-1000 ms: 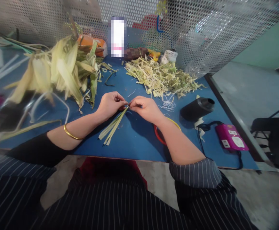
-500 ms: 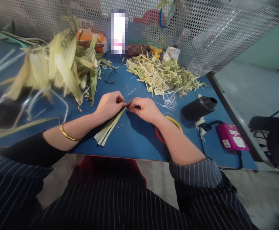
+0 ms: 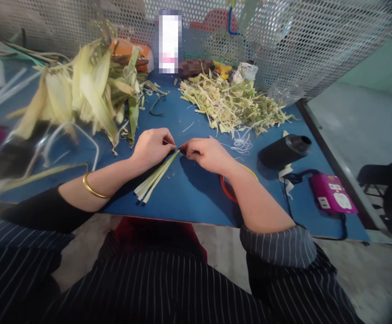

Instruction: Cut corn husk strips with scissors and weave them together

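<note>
My left hand (image 3: 153, 146) is closed in a pinch on a thin white thread at the top end of a bundle of pale green husk strips (image 3: 157, 177). Close on its right, my right hand (image 3: 202, 153) has its fingers pressed together, with the thread running to them across the bundle's tip. The strips fan out toward the table's front edge. What exactly the fingertips press is partly hidden. A loose tangle of white thread (image 3: 241, 143) lies behind my right hand.
Corn husks (image 3: 93, 90) are heaped at the left, shredded husk (image 3: 233, 103) at the back. A black cylinder (image 3: 283, 151) and a purple power strip (image 3: 334, 194) lie at the right. Under my right forearm is a red and yellow ring (image 3: 228, 189). Behind stands a perforated metal screen (image 3: 202, 42).
My right hand has opened a slight gap from my left, and more thread shows between them. The whole view has shifted slightly.
</note>
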### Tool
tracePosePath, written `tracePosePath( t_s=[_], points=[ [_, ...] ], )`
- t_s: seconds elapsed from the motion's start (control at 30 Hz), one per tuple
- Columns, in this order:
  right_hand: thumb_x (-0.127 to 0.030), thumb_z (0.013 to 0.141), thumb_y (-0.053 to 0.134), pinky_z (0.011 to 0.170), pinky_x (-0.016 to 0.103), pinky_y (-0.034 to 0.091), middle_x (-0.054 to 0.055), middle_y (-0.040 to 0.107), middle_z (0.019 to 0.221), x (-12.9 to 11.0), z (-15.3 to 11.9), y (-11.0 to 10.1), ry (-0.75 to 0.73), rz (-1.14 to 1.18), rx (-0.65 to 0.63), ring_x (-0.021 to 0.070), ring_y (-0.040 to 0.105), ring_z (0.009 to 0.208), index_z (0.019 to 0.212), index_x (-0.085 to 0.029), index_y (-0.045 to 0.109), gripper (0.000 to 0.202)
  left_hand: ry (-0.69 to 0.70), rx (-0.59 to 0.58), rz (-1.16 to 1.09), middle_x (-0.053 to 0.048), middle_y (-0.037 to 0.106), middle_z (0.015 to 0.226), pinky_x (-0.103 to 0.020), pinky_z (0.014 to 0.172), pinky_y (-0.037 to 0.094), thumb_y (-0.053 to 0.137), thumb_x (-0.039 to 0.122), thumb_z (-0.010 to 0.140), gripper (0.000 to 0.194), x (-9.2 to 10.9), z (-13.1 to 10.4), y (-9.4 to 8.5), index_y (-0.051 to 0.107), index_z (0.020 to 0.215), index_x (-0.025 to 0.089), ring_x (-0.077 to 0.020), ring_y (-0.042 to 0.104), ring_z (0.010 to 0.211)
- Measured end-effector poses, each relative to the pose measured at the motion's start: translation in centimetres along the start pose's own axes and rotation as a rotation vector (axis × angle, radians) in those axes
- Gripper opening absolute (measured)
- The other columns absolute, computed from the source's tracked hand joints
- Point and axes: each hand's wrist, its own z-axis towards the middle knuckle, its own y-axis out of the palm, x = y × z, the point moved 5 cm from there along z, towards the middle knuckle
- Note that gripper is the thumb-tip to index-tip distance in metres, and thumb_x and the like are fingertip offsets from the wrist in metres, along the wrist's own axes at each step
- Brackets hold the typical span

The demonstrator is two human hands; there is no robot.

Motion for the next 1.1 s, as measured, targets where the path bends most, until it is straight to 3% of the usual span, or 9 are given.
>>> tracePosePath(
  t_s=[0.2, 0.33, 0.47, 0.6, 0.8, 0.97, 1.1],
  points=[
    [0.001, 0.070, 0.048, 0.082, 0.030, 0.044, 0.004, 0.068, 0.108, -0.5, -0.1, -0.1, -0.046, -0.060, -0.072, 0.0189, 0.063, 0.099, 0.064, -0.017, 0.060, 0.022, 0.083, 0.042, 0.161, -0.004, 0.069, 0.069, -0.029, 0.062, 0.040, 0.062, 0.024, 0.071, 0.009, 1.4, -0.4, -0.2, 0.069, 0.070, 0.019, -0.0186, 0.060, 0.065],
    [-0.005, 0.073, 0.054, 0.081, 0.031, 0.044, 0.003, 0.070, 0.099, -0.5, -0.1, -0.6, -0.009, 0.039, -0.015, 0.0173, 0.063, 0.090, 0.065, -0.018, 0.062, 0.017, 0.060, 0.033, 0.110, -0.003, 0.071, 0.072, -0.029, 0.063, 0.043, 0.063, 0.026, 0.070, 0.011, 1.1, -0.3, -0.4, 0.071, 0.074, 0.020, -0.0189, 0.063, 0.068],
    [-0.017, 0.076, 0.061, 0.080, 0.032, 0.044, 0.004, 0.067, 0.094, -0.4, 0.0, -1.4, 0.035, 0.245, 0.115, 0.0155, 0.062, 0.083, 0.065, -0.017, 0.061, 0.011, -0.017, -0.010, -0.047, -0.002, 0.073, 0.075, -0.028, 0.067, 0.047, 0.064, 0.030, 0.070, 0.025, 0.0, 0.4, -0.6, 0.074, 0.091, 0.020, -0.0184, 0.065, 0.071],
    [-0.028, 0.078, 0.063, 0.070, 0.029, 0.046, 0.005, 0.067, 0.087, 0.0, 0.0, -1.1, 0.155, 0.532, 0.204, 0.0125, 0.059, 0.070, 0.063, -0.016, 0.056, 0.020, 0.001, -0.022, -0.094, -0.003, 0.074, 0.081, -0.028, 0.068, 0.047, 0.060, 0.031, 0.074, 0.023, -0.4, 0.7, -0.6, 0.076, 0.086, 0.021, -0.0183, 0.065, 0.073],
    [-0.037, 0.085, 0.056, 0.075, 0.031, 0.050, 0.004, 0.067, 0.094, 0.0, 0.2, 0.3, 0.153, 0.990, 0.149, 0.0124, 0.064, 0.074, 0.076, -0.018, 0.055, 0.020, 0.095, -0.028, -0.048, -0.002, 0.071, 0.072, -0.027, 0.061, 0.040, 0.056, 0.030, 0.078, 0.020, 0.2, 0.8, -0.7, 0.075, 0.080, 0.021, -0.0151, 0.059, 0.065],
    [-0.039, 0.085, 0.056, 0.072, 0.029, 0.050, -0.001, 0.061, 0.072, 0.8, 0.4, 0.1, 0.173, 0.944, 0.223, 0.0113, 0.061, 0.067, 0.074, -0.019, 0.053, 0.022, 0.087, -0.024, -0.077, 0.001, 0.054, 0.052, -0.026, 0.052, 0.030, 0.054, 0.041, 0.082, 0.032, 0.3, 1.0, -1.1, 0.064, 0.063, 0.018, -0.0111, 0.043, 0.051],
    [-0.037, 0.086, 0.054, 0.071, 0.028, 0.049, -0.001, 0.059, 0.070, 1.0, 0.5, 0.1, 0.145, 0.868, 0.231, 0.0112, 0.060, 0.066, 0.073, -0.019, 0.052, 0.022, -0.020, -0.062, -0.409, 0.001, 0.055, 0.059, -0.025, 0.050, 0.030, 0.058, 0.040, 0.079, 0.031, 0.1, 0.9, -0.7, 0.058, 0.060, 0.016, -0.0087, 0.039, 0.050]
  ],
)
